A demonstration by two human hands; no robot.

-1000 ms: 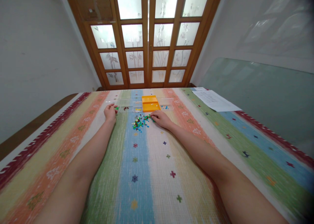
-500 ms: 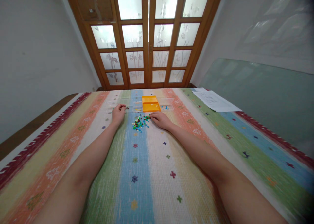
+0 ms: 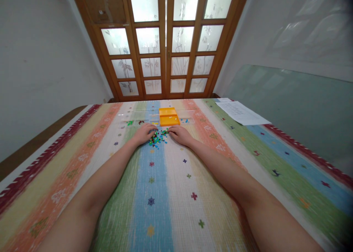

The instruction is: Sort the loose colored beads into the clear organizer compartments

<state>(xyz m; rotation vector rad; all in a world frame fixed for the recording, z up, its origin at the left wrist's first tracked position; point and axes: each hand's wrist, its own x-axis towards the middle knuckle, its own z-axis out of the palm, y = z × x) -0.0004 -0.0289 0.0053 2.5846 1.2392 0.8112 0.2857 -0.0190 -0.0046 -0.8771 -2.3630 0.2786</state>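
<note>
A loose pile of tiny coloured pieces [image 3: 157,139], mostly green, blue, brown and white, lies on the striped tablecloth. At its left edge, my left hand [image 3: 145,133] has its fingers bent down and drawn together onto the pieces. My right hand [image 3: 179,134] rests on the cloth at the right side of the pile, fingertips pinched close to some green pieces. What either pinch holds is too small to make out. Behind the hands stand clear trays with sorted pieces: green ones [image 3: 129,123], brown ones [image 3: 141,122], yellow ones [image 3: 154,123] and blue ones [image 3: 185,121].
An open orange box [image 3: 169,120] with a few pale bits inside stands between the clear trays. Printed paper sheets [image 3: 241,113] lie at the far right of the striped tablecloth [image 3: 182,208]. Wooden glazed doors [image 3: 166,60] rise beyond the table.
My left hand has moved right and nearer, from the clear trays to the pile. The green and brown pieces in the trays now show. My right hand has barely moved.
</note>
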